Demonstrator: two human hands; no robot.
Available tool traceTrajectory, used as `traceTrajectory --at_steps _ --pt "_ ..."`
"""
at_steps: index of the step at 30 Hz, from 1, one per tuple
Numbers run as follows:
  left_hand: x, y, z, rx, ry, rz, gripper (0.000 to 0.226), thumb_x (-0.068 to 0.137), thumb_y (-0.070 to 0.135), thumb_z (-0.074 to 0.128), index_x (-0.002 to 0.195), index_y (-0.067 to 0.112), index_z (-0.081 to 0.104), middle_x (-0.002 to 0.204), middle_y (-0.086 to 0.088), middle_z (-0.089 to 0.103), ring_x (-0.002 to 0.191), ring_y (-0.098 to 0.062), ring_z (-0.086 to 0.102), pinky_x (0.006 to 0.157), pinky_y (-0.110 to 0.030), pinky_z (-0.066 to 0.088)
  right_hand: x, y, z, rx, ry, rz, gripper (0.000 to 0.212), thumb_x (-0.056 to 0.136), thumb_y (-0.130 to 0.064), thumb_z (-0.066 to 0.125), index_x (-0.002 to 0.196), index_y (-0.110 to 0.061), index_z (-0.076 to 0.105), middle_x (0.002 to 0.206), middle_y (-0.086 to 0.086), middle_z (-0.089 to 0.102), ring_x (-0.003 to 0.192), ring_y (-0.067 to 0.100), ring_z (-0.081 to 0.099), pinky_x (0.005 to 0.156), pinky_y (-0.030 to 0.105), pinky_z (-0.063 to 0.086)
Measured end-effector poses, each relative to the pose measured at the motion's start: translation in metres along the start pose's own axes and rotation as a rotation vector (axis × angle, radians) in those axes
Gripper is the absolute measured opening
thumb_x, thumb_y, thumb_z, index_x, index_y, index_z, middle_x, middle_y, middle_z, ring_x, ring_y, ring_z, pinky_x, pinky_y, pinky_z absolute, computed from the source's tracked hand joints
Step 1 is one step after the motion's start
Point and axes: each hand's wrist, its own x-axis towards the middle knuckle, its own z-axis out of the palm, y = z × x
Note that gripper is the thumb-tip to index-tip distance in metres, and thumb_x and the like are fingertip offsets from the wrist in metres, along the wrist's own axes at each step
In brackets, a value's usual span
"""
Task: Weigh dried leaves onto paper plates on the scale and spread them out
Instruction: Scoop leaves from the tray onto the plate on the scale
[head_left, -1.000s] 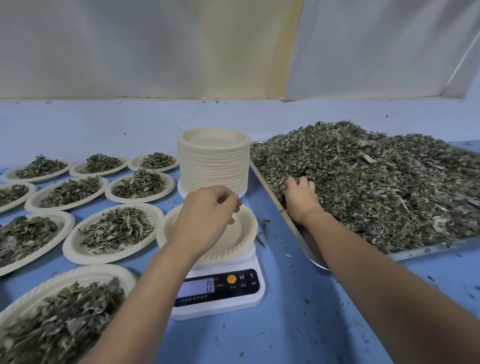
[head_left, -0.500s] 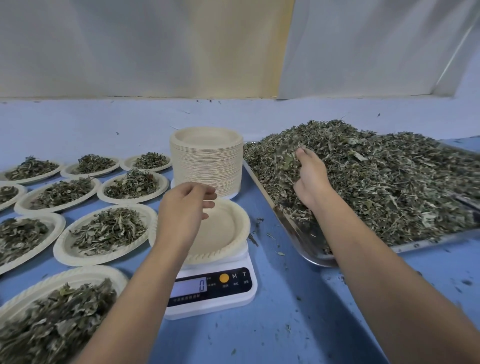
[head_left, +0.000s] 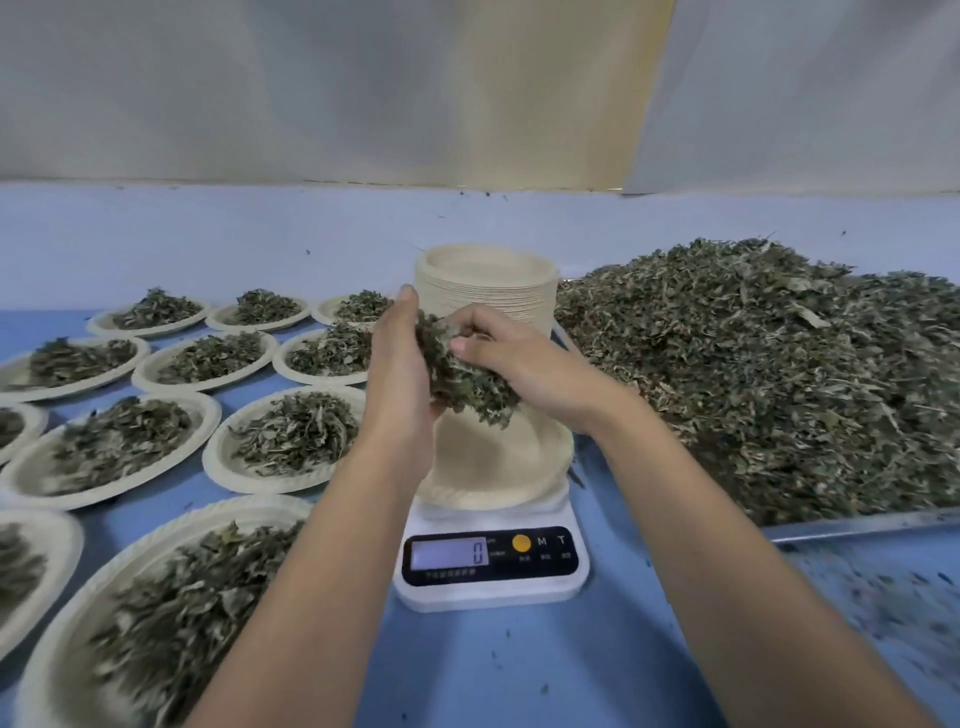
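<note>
My right hand (head_left: 524, 364) has come off the heap (head_left: 753, 374), fingers curled round a handful of leaves (head_left: 462, 376), and my left hand (head_left: 400, 374) presses flat against it. The empty plate (head_left: 498, 467) on the scale (head_left: 493, 595) sits straight below both.

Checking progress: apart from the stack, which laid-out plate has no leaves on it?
The plate on the scale: it is bare, while the other plates are filled. The left hand and right hand hold leaves above it.
</note>
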Motion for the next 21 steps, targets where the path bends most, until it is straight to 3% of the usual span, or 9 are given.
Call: traceTrajectory --at_steps 3,5,7,10,12,15,19,21 --pt "0.000 -0.005 0.003 0.134 0.036 0.020 0.034 0.095 0.045 0.046 0.117 0.022 0.057 0.113 -0.008 0.064 0.104 -0.019 0.062 0.094 -0.044 0.049 0.003 0.002 0.014 -0.054 -0.020 -0.031 0.025 0.098 -0.012 0.045 0.119 -0.022 0.035 0.095 -0.005 0.053 0.080 0.001 0.054 0.071 0.012 0.043" --pt "0.001 -0.009 0.004 0.152 0.072 0.025 0.032 0.096 0.033 0.048 0.122 0.015 0.052 0.117 -0.015 0.061 0.109 -0.027 0.060 0.097 -0.049 0.047 0.004 0.004 0.020 -0.074 -0.011 -0.031 0.034 0.096 -0.013 0.045 0.120 -0.028 0.026 0.097 -0.001 0.052 0.073 0.008 0.053 0.059 0.015 0.043" --pt "0.003 -0.011 0.003 0.117 0.084 0.010 0.030 0.097 0.024 0.046 0.123 0.010 0.051 0.111 -0.017 0.061 0.106 -0.032 0.061 0.095 -0.048 0.048 0.004 0.006 0.023 -0.067 0.023 -0.035 0.039 0.095 -0.012 0.046 0.119 -0.031 0.023 0.116 0.003 0.045 0.081 0.012 0.054 0.061 0.016 0.044" --pt "0.006 -0.013 0.001 0.103 0.103 -0.006 0.028 0.098 0.015 0.044 0.124 0.005 0.050 0.100 -0.016 0.059 0.093 -0.031 0.061 0.086 -0.045 0.049 0.002 0.007 0.022 -0.057 0.027 -0.037 0.039 0.094 -0.009 0.049 0.119 -0.028 0.024 0.131 0.002 0.031 0.088 0.005 0.047 0.061 0.006 0.040" --pt "0.007 -0.014 -0.001 0.085 0.126 -0.018 0.024 0.098 0.010 0.044 0.121 0.005 0.051 0.102 -0.016 0.058 0.094 -0.031 0.059 0.090 -0.047 0.048 0.001 0.008 0.020 -0.078 0.018 -0.024 0.037 0.095 -0.009 0.049 0.120 -0.023 0.027 0.131 0.001 0.031 0.095 0.006 0.045 0.067 0.005 0.039" --pt "0.007 -0.014 0.000 0.035 0.162 -0.040 0.024 0.099 0.008 0.044 0.121 0.008 0.052 0.113 -0.017 0.062 0.104 -0.031 0.061 0.096 -0.048 0.048 0.000 0.007 0.016 -0.106 0.008 0.005 0.036 0.095 -0.009 0.051 0.125 -0.016 0.031 0.129 0.005 0.035 0.111 0.014 0.042 0.085 0.019 0.039" --pt "0.009 -0.014 -0.001 0.023 0.210 -0.035 0.033 0.099 0.011 0.045 0.131 0.013 0.048 0.119 -0.013 0.060 0.109 -0.028 0.059 0.097 -0.046 0.047 -0.003 0.004 0.009 -0.115 0.000 0.031 0.035 0.095 -0.006 0.051 0.124 -0.015 0.033 0.117 0.004 0.040 0.096 0.011 0.044 0.080 0.021 0.041" --pt "0.012 -0.012 -0.005 -0.005 0.223 -0.041 0.032 0.099 0.011 0.044 0.130 0.013 0.048 0.120 -0.014 0.059 0.111 -0.030 0.058 0.098 -0.048 0.046 -0.004 0.003 0.004 -0.147 0.027 0.027 0.032 0.095 -0.007 0.050 0.120 -0.019 0.035 0.110 0.000 0.043 0.085 0.002 0.047 0.071 0.015 0.040"
